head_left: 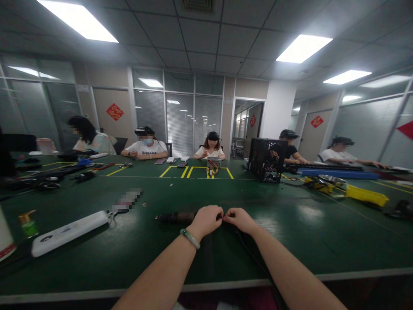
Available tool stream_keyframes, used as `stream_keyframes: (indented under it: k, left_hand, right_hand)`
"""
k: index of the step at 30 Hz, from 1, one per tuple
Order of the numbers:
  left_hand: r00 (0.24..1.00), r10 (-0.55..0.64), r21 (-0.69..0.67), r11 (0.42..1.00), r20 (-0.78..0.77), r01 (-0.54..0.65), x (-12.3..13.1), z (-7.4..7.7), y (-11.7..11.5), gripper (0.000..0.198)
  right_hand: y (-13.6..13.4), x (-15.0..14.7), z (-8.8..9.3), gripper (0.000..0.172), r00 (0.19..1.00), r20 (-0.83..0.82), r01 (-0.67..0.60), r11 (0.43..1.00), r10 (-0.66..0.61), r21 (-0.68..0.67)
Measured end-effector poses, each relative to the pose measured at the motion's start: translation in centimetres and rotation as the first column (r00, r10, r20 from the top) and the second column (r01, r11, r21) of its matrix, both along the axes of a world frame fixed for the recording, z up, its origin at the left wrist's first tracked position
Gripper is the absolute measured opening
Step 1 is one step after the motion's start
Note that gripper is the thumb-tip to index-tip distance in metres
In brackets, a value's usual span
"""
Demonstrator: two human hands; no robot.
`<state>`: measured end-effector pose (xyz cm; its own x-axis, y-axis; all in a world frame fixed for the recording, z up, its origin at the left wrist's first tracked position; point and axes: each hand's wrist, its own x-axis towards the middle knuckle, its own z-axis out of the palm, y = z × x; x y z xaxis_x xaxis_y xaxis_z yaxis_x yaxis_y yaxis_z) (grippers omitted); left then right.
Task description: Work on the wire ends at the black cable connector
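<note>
My left hand and my right hand meet knuckle to knuckle over the green table, both closed in a pinch on something small and thin that I cannot make out. A green bead bracelet circles my left wrist. A dark cylindrical tool lies on the table just left of and behind my left hand. A black cable runs from under my right hand toward the near table edge.
A white power strip lies at the left, with a small green bottle beside it. A black crate and yellow parts sit at the right. Several seated people work along the far side.
</note>
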<state>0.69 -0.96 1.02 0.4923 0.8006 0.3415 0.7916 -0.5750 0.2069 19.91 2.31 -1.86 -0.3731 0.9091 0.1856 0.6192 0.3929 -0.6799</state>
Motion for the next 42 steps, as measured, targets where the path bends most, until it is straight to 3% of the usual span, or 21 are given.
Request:
stream_keyframes:
  k: [13, 23, 42]
  left_hand:
    - [0.999, 0.047, -0.056, 0.997, 0.006, -0.047, 0.2, 0.4, -0.3, 0.014]
    - [0.999, 0.052, -0.049, 0.997, 0.008, -0.051, 0.0, 0.2, -0.2, 0.015]
    - [1.000, 0.029, 0.081, 0.996, -0.011, -0.028, 0.0, -0.3, 0.4, 0.010]
  right_hand:
    - [-1.1, 0.3, 1.2, 0.018, 0.990, 0.139, -0.030, 0.991, 0.012, 0.127]
    - [-1.0, 0.3, 1.1, 0.018, 0.997, 0.076, 0.007, 0.999, -0.010, 0.047]
    - [-0.4, 0.2, 0.3, 0.016, 0.997, 0.064, 0.032, 0.997, -0.036, 0.069]
